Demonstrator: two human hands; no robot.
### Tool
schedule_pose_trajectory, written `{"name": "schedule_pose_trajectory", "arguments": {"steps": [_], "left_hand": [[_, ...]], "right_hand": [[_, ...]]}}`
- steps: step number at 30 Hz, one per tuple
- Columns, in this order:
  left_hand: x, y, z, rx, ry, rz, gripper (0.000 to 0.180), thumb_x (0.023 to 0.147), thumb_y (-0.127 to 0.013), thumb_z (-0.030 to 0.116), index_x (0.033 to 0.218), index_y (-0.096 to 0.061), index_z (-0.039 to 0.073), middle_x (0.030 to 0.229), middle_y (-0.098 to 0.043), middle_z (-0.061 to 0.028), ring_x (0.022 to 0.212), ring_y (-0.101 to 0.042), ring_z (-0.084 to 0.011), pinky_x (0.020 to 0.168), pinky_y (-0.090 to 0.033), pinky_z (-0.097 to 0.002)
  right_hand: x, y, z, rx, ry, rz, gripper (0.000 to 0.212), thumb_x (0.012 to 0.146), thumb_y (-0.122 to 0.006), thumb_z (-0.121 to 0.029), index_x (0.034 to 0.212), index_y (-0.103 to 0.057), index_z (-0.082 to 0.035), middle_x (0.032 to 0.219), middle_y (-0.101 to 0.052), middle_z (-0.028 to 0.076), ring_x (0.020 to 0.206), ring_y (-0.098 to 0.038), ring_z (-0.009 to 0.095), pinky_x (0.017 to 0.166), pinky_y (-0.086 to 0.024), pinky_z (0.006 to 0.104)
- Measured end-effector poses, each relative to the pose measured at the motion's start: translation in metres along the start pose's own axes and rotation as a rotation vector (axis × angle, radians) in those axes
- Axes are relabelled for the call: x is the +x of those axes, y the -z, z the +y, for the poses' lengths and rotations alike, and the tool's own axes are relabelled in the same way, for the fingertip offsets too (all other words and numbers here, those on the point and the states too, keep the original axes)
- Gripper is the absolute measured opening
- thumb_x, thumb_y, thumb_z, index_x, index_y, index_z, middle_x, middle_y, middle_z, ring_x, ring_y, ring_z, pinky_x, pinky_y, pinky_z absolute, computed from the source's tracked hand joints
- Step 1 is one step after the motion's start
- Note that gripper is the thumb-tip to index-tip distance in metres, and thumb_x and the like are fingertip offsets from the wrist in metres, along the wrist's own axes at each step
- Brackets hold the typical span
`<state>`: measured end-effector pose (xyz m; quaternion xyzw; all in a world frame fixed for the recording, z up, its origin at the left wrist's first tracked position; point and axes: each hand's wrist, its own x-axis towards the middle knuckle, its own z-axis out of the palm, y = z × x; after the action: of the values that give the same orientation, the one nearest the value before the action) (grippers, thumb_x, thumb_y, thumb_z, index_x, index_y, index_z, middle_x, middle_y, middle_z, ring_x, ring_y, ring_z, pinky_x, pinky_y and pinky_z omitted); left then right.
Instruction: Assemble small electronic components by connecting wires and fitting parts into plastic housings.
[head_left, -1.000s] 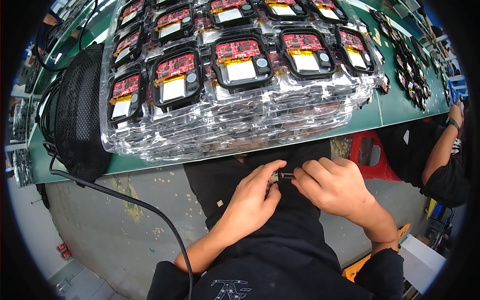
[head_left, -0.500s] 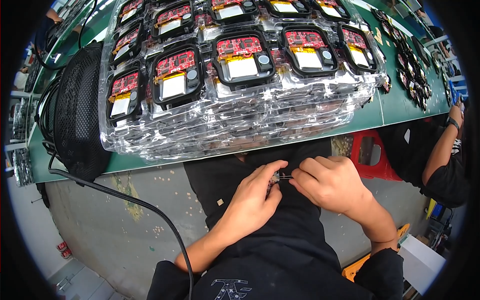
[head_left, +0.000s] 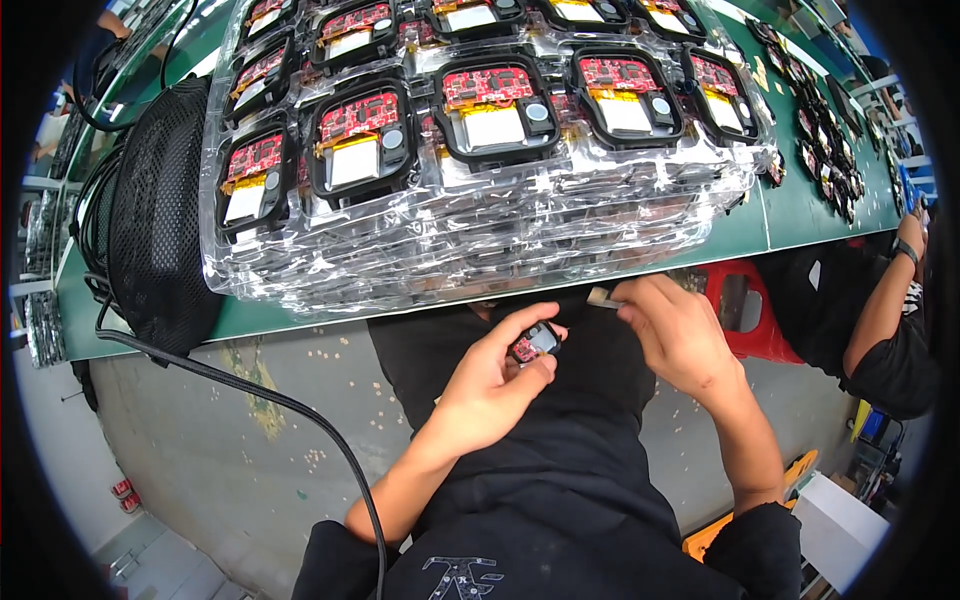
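Note:
Over my lap, below the table edge, my left hand (head_left: 478, 393) grips a small black device case (head_left: 536, 342) between thumb and fingers. The open side of the case shows, with a red circuit board and a pale grey part in it. To the right of it, and apart from it, my right hand (head_left: 690, 342) is closed on tweezers (head_left: 613, 303), mostly hidden by the fingers. At their tip is a small tan square piece (head_left: 597, 296). What that piece is made of I cannot make out.
A stack of clear plastic trays (head_left: 470, 262) holding several similar cases (head_left: 497, 106) stands on the green table (head_left: 270, 325). Left of it lies a black mesh bag (head_left: 160, 220); a black cable (head_left: 270, 400) hangs down. A co-worker's arm (head_left: 880, 310) and a red stool (head_left: 757, 345) are at right.
My right hand has moved up and away from the case, with a tan piece now showing at the tweezers. My left hand has tilted the case so that its inside shows.

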<state>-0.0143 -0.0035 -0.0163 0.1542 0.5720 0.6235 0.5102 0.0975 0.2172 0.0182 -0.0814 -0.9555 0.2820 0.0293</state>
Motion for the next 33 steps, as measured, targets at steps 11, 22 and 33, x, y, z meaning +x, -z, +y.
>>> {"name": "schedule_pose_trajectory", "arguments": {"steps": [11, 22, 33], "left_hand": [[0.003, -0.001, -0.007, -0.366, -0.054, 0.121, 0.042, 0.106, -0.05, -0.001, 0.147, -0.042, 0.0, 0.142, -0.058, -0.0225, 0.126, -0.065, -0.0311, 0.103, -0.057, -0.0421], [0.007, -0.015, -0.022, -0.239, -0.234, 0.209, 0.033, 0.105, -0.054, -0.003, 0.137, -0.047, -0.002, 0.13, -0.067, -0.0183, 0.12, -0.066, -0.0209, 0.104, -0.053, -0.0323], [0.001, -0.019, -0.01, -0.013, -0.102, 0.164, 0.028, 0.105, -0.053, -0.003, 0.133, -0.052, 0.0, 0.123, -0.069, -0.0142, 0.109, -0.069, -0.0178, 0.086, -0.062, -0.031]], "right_hand": [[-0.001, -0.024, -0.012, 0.286, -0.237, 0.094, 0.017, 0.097, -0.07, -0.016, 0.099, -0.065, 0.0, 0.089, -0.07, 0.018, 0.078, -0.069, 0.042, 0.065, -0.054, 0.0482], [-0.023, -0.062, -0.039, 0.938, -0.415, 0.023, 0.017, 0.095, -0.077, -0.013, 0.097, -0.067, 0.001, 0.077, -0.068, 0.005, 0.062, -0.053, 0.004, 0.055, -0.042, 0.0247], [-0.017, -0.049, -0.031, 0.795, -0.292, 0.21, 0.014, 0.091, -0.077, -0.004, 0.104, -0.073, 0.0, 0.084, -0.074, 0.007, 0.058, -0.056, 0.007, 0.053, -0.042, 0.0237]]}}
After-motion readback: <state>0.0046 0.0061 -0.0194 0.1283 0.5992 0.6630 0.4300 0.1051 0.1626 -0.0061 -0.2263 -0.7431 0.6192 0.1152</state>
